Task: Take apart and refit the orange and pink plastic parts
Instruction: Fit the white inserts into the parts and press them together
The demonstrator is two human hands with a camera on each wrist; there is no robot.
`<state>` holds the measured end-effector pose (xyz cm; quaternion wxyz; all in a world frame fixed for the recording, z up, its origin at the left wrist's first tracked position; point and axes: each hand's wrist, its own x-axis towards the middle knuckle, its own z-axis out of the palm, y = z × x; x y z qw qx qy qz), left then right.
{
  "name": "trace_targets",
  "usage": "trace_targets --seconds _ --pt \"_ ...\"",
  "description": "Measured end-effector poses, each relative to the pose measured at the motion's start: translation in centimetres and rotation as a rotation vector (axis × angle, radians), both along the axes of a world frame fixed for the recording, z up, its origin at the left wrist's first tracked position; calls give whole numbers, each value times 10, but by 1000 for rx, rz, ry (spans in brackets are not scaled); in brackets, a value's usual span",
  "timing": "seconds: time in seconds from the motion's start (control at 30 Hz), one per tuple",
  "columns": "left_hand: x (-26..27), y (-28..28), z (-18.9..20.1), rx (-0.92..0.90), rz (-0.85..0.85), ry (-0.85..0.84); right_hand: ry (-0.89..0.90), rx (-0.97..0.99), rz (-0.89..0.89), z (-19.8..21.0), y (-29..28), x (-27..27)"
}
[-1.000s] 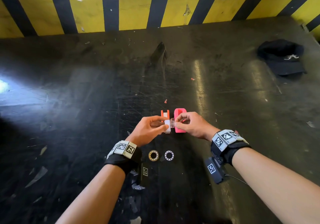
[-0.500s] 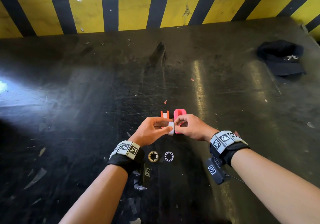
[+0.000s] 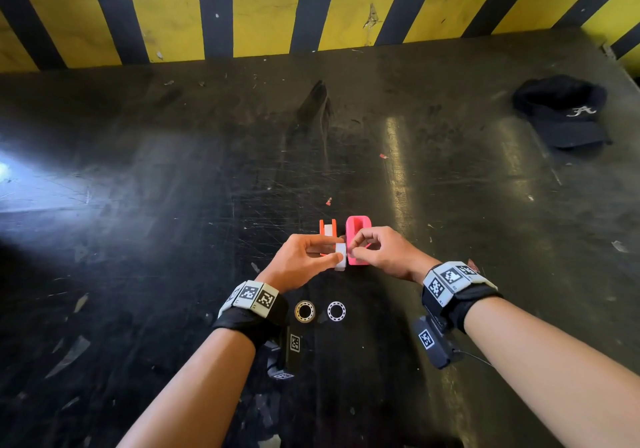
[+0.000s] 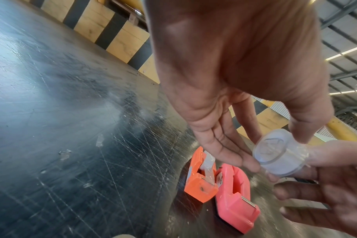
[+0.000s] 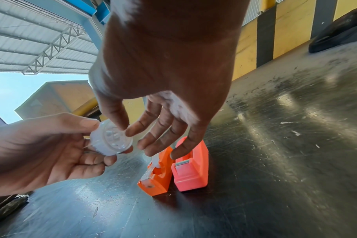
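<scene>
The left hand (image 3: 300, 261) pinches a small translucent white plastic spool (image 5: 110, 140) between thumb and fingertips, held above the table. The right hand (image 3: 379, 253) meets it with thumb and forefinger at the spool's face; whether they actually grip it is unclear. Just beyond, the orange plastic tape dispenser (image 4: 201, 176) and the pink plastic tape dispenser (image 4: 235, 197) stand side by side, touching, partly hidden by the fingers in the head view. Two small metal bearing rings (image 3: 304, 311) lie near the left wrist. The scratched black tabletop (image 3: 138, 222) ends at a yellow-and-black striped wall (image 3: 263, 7); a dark cap (image 3: 562, 111) lies far right.
</scene>
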<state>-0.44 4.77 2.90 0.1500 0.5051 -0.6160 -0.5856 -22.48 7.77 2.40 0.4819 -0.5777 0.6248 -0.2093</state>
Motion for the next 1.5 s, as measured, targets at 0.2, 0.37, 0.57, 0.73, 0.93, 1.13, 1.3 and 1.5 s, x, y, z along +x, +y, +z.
trace_targets --seconds 0.2,0.37,0.57,0.73,0.93,1.13,1.3,1.5 --pt "3 -7 0 -13 -23 -33 280 -88 14 -19 -11 -14" --pt "-1 -21 1 -81 -31 -68 500 28 222 -51 -21 -17" --pt "-7 -41 -5 -110 -52 -72 388 -96 108 -70 -24 -20" --pt "-12 -53 -8 -213 -109 -141 306 -181 98 -60 -16 -22" --pt "-19 -54 3 -266 -133 -134 272 -274 104 -34 -9 -18" --pt "-19 -47 15 -337 -158 -166 283 -332 120 -15 -2 -9" --pt "-16 -44 22 -356 -194 -170 262 -343 105 -1 4 -3" --pt "-17 -39 25 -337 -173 -149 253 -348 113 7 5 -2"
